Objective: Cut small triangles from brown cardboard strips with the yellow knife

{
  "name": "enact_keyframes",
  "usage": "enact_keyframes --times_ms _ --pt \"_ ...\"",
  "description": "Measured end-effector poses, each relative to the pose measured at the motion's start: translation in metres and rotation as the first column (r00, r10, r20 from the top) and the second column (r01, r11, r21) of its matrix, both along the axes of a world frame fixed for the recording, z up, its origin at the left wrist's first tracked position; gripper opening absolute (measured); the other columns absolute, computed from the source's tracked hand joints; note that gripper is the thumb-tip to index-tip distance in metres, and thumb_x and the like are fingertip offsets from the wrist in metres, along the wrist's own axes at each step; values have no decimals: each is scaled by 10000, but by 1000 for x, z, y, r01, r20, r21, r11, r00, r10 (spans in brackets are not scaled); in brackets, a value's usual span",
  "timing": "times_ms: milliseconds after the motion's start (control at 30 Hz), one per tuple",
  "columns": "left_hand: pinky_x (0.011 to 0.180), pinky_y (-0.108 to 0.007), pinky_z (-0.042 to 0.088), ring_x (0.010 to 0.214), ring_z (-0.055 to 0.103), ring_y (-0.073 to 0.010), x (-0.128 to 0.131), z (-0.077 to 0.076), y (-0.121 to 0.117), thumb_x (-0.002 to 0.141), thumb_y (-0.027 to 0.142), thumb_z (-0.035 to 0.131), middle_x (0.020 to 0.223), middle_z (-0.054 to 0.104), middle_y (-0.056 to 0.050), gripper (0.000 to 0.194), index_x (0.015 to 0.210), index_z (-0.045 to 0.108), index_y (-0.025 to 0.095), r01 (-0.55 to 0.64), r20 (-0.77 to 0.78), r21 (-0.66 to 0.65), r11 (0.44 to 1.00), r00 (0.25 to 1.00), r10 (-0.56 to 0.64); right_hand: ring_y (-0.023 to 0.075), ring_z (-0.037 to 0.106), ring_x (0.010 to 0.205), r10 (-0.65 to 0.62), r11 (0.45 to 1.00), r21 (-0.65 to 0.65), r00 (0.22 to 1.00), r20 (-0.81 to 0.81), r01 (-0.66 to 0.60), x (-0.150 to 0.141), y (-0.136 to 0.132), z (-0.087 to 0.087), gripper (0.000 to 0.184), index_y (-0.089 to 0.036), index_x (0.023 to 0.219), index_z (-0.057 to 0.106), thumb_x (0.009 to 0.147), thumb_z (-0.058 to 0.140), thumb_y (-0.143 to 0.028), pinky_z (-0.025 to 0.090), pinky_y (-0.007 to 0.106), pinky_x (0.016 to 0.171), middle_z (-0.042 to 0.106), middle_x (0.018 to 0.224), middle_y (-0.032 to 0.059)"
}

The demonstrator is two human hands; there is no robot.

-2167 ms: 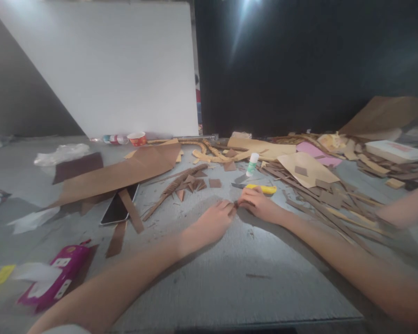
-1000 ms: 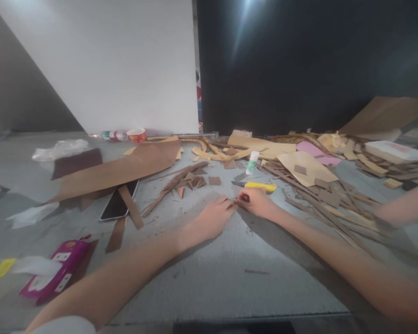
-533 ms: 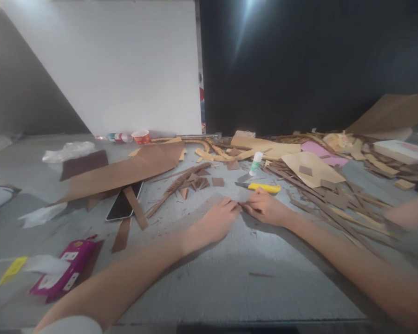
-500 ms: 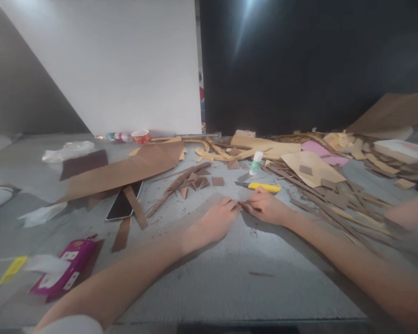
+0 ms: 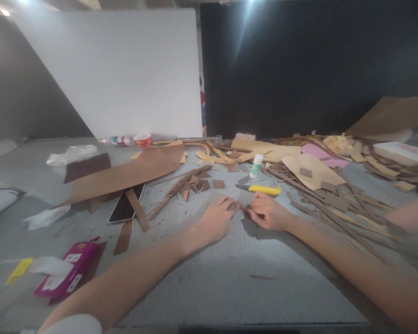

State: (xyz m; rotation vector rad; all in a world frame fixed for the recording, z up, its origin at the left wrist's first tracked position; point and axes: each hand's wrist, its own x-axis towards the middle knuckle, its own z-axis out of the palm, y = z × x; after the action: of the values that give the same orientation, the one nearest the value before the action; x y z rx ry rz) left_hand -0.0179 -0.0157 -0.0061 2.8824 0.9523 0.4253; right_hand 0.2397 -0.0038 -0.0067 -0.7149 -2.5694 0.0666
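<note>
My left hand (image 5: 218, 218) rests low over the grey table, its fingers bent and pressed together around one end of a small brown paper piece (image 5: 243, 208). From the other side my right hand (image 5: 270, 212) pinches the same piece between thumb and fingers. Most of the piece is hidden by the fingertips. Just beyond the right hand lies a yellow utility knife (image 5: 264, 189) with its blade out to the left. A glue stick (image 5: 256, 166) stands upright behind the knife. A small brown square (image 5: 218, 184) and a layered brown paper strip (image 5: 181, 188) lie beyond my left hand.
Brown strips (image 5: 329, 208) are heaped on the right, near another person's forearm (image 5: 413, 213). On the left are a phone (image 5: 121, 209) partly under brown paper (image 5: 125, 174) and a purple tissue pack (image 5: 71, 269). A red cup (image 5: 142, 140) stands by the white panel (image 5: 142, 74).
The view has tilted up slightly, so things sit a little lower. My fingertips have parted slightly, with the brown piece still between them.
</note>
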Motion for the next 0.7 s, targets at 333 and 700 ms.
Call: enact_keyframes --times_ms 333,700 --pt "1049 -472 537 1247 606 -315 5 7 -12 882 7 484 1302 649 -168 470 1323 608 112 -22 -68 38 999 997 25 146 381 536 -133 983 -145 985 -111 117 -24 -10 -7 534 -225 600 458 1118 354 -303 407 385 778 506 543 -22" --pt "1169 -452 497 1408 572 -274 0 4 -2 853 -43 468 1422 646 -166 575 1395 562 123 86 18 12 996 996 -86 234 661 911 -462 847 -404 854 -237 346 -14 16 -14 414 -221 902 741 1113 432 -399 463 374 865 716 921 57"
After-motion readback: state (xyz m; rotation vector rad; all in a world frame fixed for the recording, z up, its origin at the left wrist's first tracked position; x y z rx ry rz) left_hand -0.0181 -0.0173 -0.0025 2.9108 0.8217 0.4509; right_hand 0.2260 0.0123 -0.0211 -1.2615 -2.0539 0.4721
